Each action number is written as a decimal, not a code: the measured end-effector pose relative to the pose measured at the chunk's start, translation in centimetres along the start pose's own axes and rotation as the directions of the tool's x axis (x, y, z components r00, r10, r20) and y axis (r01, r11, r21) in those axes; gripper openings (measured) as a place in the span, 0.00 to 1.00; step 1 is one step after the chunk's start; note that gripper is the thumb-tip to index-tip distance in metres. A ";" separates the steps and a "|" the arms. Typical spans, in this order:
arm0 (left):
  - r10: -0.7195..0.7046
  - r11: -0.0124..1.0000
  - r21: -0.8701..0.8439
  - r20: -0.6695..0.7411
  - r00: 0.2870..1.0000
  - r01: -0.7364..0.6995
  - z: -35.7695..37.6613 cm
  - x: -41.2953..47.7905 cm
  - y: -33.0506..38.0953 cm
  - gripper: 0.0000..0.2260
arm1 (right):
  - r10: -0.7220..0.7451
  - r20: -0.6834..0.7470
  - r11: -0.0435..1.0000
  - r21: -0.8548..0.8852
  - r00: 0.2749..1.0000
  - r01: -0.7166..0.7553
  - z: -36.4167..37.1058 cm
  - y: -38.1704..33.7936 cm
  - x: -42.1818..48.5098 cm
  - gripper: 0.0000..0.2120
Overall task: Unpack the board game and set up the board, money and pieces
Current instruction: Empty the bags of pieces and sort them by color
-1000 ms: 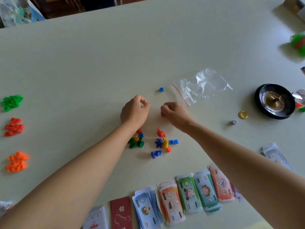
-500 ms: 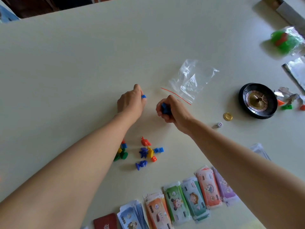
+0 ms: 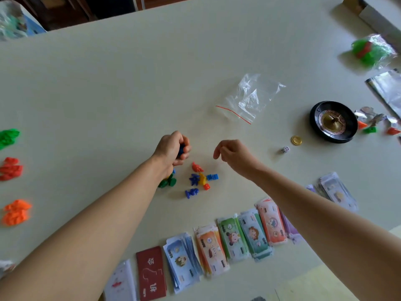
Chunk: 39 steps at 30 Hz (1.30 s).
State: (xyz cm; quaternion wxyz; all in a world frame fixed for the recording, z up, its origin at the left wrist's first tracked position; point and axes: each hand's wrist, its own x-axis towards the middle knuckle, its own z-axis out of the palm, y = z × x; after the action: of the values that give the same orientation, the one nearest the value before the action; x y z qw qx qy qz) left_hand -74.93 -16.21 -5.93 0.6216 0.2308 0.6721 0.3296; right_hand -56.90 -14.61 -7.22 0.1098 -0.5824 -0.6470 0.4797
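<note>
Gripping a dark blue piece [image 3: 181,149], the left hand [image 3: 170,148] curls its fingers and thumb round it, just above the table [image 3: 108,83]. The right hand [image 3: 235,155] hangs beside it with fingers loosely curled and apart, holding nothing that shows.

The step looks like sorting the loose playing pieces. The small cluster of pieces [image 3: 200,179] lies just below both hands, and a few green pieces [image 3: 168,183] sit half under the left wrist. To do it well, the held piece should go down apart from the cluster, with like colours grouped, and the left wrist should lift clear so it does not sweep the green ones away.

The money stacks [image 3: 238,237] lie in a row nearer the person, next to a red card [image 3: 150,270], close enough for a forearm to brush. The empty zip bag [image 3: 249,98] lies beyond the hands. A die [image 3: 285,149], a gold coin [image 3: 296,140] and a roulette wheel [image 3: 333,121] sit to the right. Green [image 3: 8,136], red [image 3: 10,169] and orange piles [image 3: 16,211] line the left edge. No board is in view.
</note>
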 end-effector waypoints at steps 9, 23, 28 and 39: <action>0.048 0.992 0.120 -0.115 0.992 -0.034 -0.8 -2.9 -1.7 0.10 | -0.342 0.270 0.603 -0.672 0.900 0.431 1.2 2.4 -3.2 0.21; -0.012 0.997 -0.076 -0.110 0.994 0.004 -1.9 -3.1 -2.4 0.11 | -0.177 0.013 0.978 -0.108 0.984 0.178 1.4 3.2 -1.5 0.06; -0.096 0.949 -0.311 -0.096 0.991 0.061 -3.7 -3.3 -1.4 0.10 | 0.133 0.203 0.565 0.788 0.970 -0.243 0.5 -1.7 -0.9 0.11; -0.138 0.934 -0.350 -0.178 0.974 0.068 -11.7 -4.5 -2.1 0.10 | 0.048 0.348 0.730 0.627 0.936 -0.270 8.0 -10.3 1.5 0.13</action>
State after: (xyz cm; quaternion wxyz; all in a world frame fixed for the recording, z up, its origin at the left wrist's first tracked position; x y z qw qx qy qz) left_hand -85.73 -22.68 -4.24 0.5980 0.0494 0.6750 0.4293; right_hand -69.66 -15.85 -4.29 0.1661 -0.4762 -0.3888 0.7710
